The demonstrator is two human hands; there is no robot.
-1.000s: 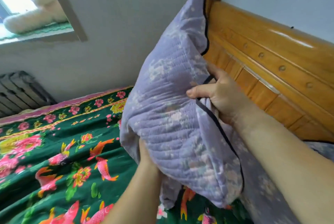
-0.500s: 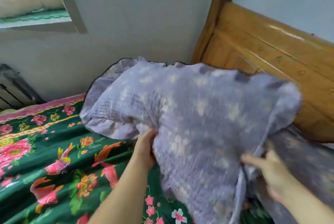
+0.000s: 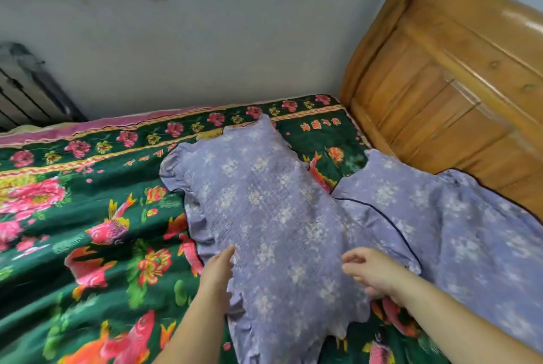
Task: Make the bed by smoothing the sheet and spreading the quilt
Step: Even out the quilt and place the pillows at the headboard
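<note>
pillow (image 3: pixel 264 217): I see it flat on the green sheet (image 3: pixel 88 217)
left hand (image 3: pixel 219 268): fingers straight, touching pillow edge
right hand (image 3: pixel 371 271): loosely curled, holding nothing

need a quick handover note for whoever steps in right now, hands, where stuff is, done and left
Left hand: open, fingers on the near pillow's left edge.
Right hand: open, loosely curled over the pillow's right side, gripping nothing.
Near pillow lies askew on the green sheet, overlapping the second pillow by the headboard.
Done: pillow set down.
Left: straighten the pillows, smooth the wrinkled sheet, spread the quilt, which is not in view.
</note>
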